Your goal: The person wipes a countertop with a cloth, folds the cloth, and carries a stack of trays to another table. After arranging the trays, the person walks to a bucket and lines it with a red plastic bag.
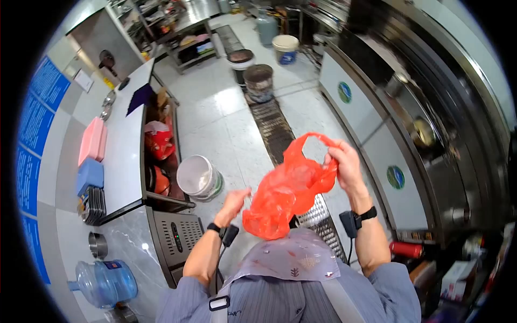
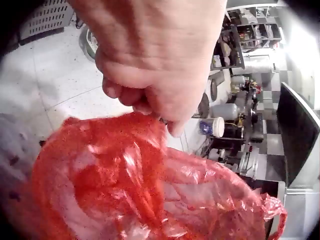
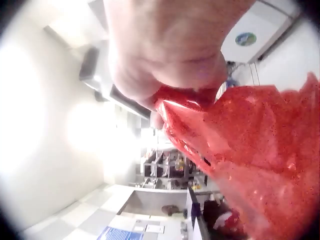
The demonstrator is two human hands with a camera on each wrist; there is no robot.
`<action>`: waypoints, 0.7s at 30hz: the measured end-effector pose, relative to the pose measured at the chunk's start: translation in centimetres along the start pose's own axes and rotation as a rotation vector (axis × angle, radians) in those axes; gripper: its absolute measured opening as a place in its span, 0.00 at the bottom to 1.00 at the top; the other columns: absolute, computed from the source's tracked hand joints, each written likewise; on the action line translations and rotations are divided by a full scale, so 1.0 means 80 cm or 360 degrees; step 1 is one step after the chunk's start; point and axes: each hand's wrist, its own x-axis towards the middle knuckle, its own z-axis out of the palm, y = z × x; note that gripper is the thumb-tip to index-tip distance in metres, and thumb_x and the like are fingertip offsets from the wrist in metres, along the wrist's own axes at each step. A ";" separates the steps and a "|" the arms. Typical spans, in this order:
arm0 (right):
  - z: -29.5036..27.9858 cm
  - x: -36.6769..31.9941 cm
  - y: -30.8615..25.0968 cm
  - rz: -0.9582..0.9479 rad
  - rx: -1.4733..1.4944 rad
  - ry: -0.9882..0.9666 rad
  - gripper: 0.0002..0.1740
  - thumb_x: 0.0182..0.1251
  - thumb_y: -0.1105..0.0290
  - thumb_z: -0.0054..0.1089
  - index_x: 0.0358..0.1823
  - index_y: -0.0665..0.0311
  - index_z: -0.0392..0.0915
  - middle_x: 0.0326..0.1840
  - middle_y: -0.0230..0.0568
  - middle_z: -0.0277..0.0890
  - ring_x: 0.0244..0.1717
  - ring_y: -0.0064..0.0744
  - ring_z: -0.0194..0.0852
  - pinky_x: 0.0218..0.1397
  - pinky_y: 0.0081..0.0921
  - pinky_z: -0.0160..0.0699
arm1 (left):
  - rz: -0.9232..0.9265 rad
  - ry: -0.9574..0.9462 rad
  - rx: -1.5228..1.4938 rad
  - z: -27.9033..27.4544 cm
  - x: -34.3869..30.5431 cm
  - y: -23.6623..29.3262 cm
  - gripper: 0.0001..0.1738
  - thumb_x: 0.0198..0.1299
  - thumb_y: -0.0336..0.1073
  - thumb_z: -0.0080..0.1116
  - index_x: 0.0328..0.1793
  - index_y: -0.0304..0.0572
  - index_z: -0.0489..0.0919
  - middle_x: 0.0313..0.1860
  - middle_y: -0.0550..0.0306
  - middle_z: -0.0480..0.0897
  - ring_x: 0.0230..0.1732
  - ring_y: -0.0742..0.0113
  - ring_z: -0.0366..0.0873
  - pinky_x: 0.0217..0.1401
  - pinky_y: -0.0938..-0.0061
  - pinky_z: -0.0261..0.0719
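Observation:
A crumpled red plastic bag point(image 1: 285, 194) hangs in front of the apron, its loop handle raised at the top. My right hand point(image 1: 346, 167) grips the bag's upper right part; its curled fingers are partly hidden by the hand point(image 3: 170, 50) and by red film point(image 3: 250, 140) in the right wrist view. At the bag's left edge is my left hand point(image 1: 231, 207), fingers curled. The left wrist view shows this hand point(image 2: 155, 65) pinching at the top of the bag point(image 2: 120, 175), though the exact contact is hidden.
A white bucket point(image 1: 196, 177) stands on the floor at left, beside a long counter point(image 1: 121, 145). Further ahead are a dark-stained bucket point(image 1: 259, 83) and another white bucket point(image 1: 285, 49). A steel cooking range point(image 1: 414, 113) lines the right side. Metal grating point(image 1: 269, 121) runs along the floor.

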 end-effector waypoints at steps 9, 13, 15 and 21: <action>0.097 0.193 0.029 0.0247 0.0057 -0.0197 0.11 0.80 0.77 0.51 0.58 0.68 0.75 0.40 0.41 0.84 0.34 0.30 0.86 0.40 0.26 0.86 | -0.0484 -0.0270 -0.0290 -0.022 0.001 0.010 0.11 0.73 0.43 0.64 0.37 0.52 0.89 0.15 0.71 0.67 0.13 0.78 0.56 0.16 0.74 0.49; 0.127 0.275 0.040 0.0237 0.0084 -0.0264 0.12 0.81 0.76 0.50 0.60 0.69 0.75 0.42 0.40 0.84 0.36 0.29 0.86 0.41 0.26 0.87 | -0.0530 0.0131 -0.0533 -0.044 0.051 0.028 0.15 0.75 0.43 0.57 0.43 0.45 0.89 0.17 0.69 0.68 0.13 0.77 0.57 0.15 0.74 0.48; 0.147 0.319 0.054 0.0200 0.0046 -0.0266 0.12 0.82 0.76 0.50 0.61 0.69 0.75 0.41 0.40 0.84 0.36 0.29 0.86 0.41 0.26 0.86 | -0.0477 0.0288 -0.0691 -0.063 0.091 0.025 0.17 0.77 0.43 0.54 0.44 0.43 0.89 0.14 0.67 0.67 0.11 0.76 0.57 0.14 0.73 0.48; 0.228 0.473 0.073 0.0076 0.0134 -0.0185 0.11 0.82 0.76 0.52 0.60 0.69 0.75 0.41 0.39 0.83 0.36 0.27 0.84 0.42 0.25 0.84 | -0.0441 -0.0201 -0.0492 -0.157 0.237 0.101 0.19 0.77 0.45 0.57 0.31 0.45 0.79 0.12 0.65 0.66 0.09 0.71 0.59 0.12 0.70 0.52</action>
